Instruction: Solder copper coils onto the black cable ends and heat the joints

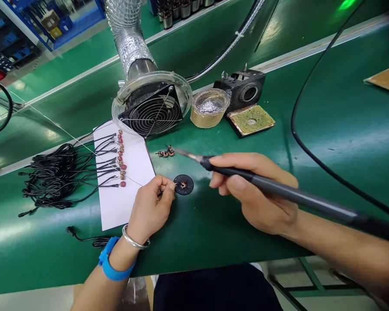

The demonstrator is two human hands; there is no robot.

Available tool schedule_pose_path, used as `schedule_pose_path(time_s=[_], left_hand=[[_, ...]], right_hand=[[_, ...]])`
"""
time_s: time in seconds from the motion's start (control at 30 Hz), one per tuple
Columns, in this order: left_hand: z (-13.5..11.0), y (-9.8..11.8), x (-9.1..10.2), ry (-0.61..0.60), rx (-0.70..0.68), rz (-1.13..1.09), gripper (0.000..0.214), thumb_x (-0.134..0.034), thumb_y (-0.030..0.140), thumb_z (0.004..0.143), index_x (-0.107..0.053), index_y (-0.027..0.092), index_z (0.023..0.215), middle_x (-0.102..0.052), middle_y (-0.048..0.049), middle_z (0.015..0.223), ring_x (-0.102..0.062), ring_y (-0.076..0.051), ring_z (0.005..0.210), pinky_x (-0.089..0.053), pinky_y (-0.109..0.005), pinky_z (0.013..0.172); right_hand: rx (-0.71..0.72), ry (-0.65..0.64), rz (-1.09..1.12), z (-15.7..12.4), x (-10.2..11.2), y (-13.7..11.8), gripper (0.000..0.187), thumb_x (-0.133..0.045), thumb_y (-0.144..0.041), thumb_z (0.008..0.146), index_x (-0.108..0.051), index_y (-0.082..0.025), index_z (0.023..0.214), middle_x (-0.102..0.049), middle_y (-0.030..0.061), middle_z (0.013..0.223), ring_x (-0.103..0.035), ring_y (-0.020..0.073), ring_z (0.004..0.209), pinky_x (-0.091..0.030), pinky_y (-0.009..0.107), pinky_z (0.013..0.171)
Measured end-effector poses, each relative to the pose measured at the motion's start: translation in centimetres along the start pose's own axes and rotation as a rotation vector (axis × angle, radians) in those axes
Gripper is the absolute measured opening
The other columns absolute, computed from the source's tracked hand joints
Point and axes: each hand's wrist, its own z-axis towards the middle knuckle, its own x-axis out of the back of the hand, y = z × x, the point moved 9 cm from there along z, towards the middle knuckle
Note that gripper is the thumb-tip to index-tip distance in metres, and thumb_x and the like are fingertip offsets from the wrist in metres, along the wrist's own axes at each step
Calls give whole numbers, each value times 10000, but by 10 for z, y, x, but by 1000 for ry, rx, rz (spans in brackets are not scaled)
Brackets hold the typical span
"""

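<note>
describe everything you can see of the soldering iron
The soldering iron is long and pen-shaped, with a dark, smooth handle, perhaps plastic, and a slim, metal-looking tip, blurred at its end. The right hand grips it aslant above the green table, tip pointing towards small wound coils; contact there is unclear.

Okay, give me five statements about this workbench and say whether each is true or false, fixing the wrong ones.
1. The right hand holds a soldering iron. True.
2. The left wrist is bare. False: it wears a blue band and silver bangle.
3. The sponge lies right of the fan. True.
4. Nothing lies on the white paper. False: a row of small parts does.
5. The left hand is near the black disc. True.
</note>
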Motion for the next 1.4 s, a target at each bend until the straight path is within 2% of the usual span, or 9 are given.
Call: schedule_pose_path(time_s=[0.17,0.3,0.43,0.53,0.67,0.93,1.17,1.27,1.4], left_hand=[[-3,5,-2,-63,-14,16,247,-458,404,969,-573,210,870,-625,16,739,-516,-118,611,-396,-239,584],[-5,10,-2,-87,-53,50,247,-431,361,981,-570,207,845,-610,13,748,-508,-127,635,-396,-257,621],[-9,20,-1,-81,-121,159,206,-414,326,988,-558,210,898,-619,-2,805,-532,-149,708,-390,-277,675],[-9,23,1,-40,-136,257,186,-422,330,988,-540,213,904,-609,-5,791,-528,-157,706,-367,-285,667],[-7,16,-2,-43,-84,122,208,-432,343,984,-524,216,848,-589,21,713,-507,-132,627,-365,-264,619],[-3,3,-13,-110,-7,-153,285,-466,408,975,-519,192,797,-585,29,683,-447,-102,596,-359,-242,584],[-6,1,-24,-235,18,-154,327,-412,472,992,-546,186,909,-628,30,666,-377,-86,520,-293,-233,520],[-7,-6,-22,-180,46,-181,257,-417,423,993,-510,200,904,-650,37,651,-367,-83,496,-284,-221,505],[-9,-9,-22,-127,77,-200,183,-412,355,984,-479,212,890,-686,36,663,-357,-81,468,-278,-209,483]], right_hand=[[230,-318,-172,12,-50,-7,157,-526,-158,926,-627,-238,1016,-691,-8,841,-613,98,694,-486,217,643],[349,-412,-208,11,-71,-3,131,-509,-160,910,-624,-213,948,-609,-15,718,-521,100,628,-416,207,583],[454,-369,-277,7,-69,-10,185,-462,-136,914,-616,-213,983,-535,-21,661,-465,109,591,-365,215,550],[423,-333,-301,5,-64,-8,217,-481,-82,856,-579,-215,996,-584,-20,723,-511,108,629,-402,215,596],[342,-360,-273,2,-67,2,288,-491,-55,804,-543,-223,1031,-654,-11,830,-599,116,726,-475,221,683],[327,-363,-187,2,-67,1,255,-518,-86,835,-563,-219,1047,-673,-13,828,-613,109,743,-500,217,709],[454,-421,-138,2,-67,-14,243,-487,-83,905,-590,-197,1093,-667,-33,700,-591,101,666,-482,207,661],[415,-418,-225,5,-58,-13,189,-534,-132,907,-619,-204,1060,-697,-11,765,-613,119,681,-490,228,637],[312,-290,-225,3,-28,-21,242,-553,-145,915,-633,-234,1125,-742,17,937,-686,140,785,-546,257,712]])
